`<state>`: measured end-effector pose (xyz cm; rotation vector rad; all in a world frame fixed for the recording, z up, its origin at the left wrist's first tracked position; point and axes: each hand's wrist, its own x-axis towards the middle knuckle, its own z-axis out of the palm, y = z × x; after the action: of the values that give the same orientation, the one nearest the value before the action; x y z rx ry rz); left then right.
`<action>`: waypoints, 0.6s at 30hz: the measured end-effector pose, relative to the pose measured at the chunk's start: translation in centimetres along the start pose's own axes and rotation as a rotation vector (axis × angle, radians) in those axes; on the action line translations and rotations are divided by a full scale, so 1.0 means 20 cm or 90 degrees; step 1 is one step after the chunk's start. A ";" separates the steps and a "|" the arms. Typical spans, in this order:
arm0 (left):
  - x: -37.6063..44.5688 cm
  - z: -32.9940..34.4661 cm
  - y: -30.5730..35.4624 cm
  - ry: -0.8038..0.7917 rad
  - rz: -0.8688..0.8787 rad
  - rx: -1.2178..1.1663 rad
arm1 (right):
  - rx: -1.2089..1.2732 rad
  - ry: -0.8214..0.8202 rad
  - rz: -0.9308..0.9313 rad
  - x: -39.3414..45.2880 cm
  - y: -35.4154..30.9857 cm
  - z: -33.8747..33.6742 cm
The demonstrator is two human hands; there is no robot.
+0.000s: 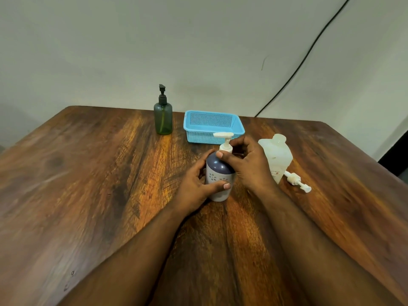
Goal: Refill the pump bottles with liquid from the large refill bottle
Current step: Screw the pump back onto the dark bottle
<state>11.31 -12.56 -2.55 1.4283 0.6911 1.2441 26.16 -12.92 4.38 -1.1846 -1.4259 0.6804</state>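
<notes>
A purple-and-white pump bottle (217, 173) with a flower print stands upright mid-table. My left hand (196, 184) wraps its lower body. My right hand (247, 164) grips the collar under its white pump head (223, 135). To the right stands the large translucent white refill bottle (277, 155), its neck open and capless. A loose white pump (297, 181) lies on the table beside it. A green pump bottle (163, 118) with a black pump stands at the back, apart from both hands.
An empty blue mesh basket (213, 125) sits behind the purple bottle. The wooden table (88, 184) ends at a pale wall, where a black cable (309, 54) runs down to the back edge on the right.
</notes>
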 end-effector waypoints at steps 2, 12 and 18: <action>0.00 0.00 0.00 0.002 -0.003 0.008 | -0.019 0.015 -0.006 0.00 0.00 0.01; 0.02 -0.01 -0.02 -0.001 -0.004 0.010 | 0.070 -0.152 0.033 0.02 -0.03 -0.09; 0.03 -0.03 -0.01 -0.007 -0.010 0.005 | 0.050 -0.227 0.046 0.06 -0.05 -0.11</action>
<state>11.03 -11.79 -2.59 1.4330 0.6982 1.2215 28.18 -12.60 6.25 -1.0941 -1.6387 1.0280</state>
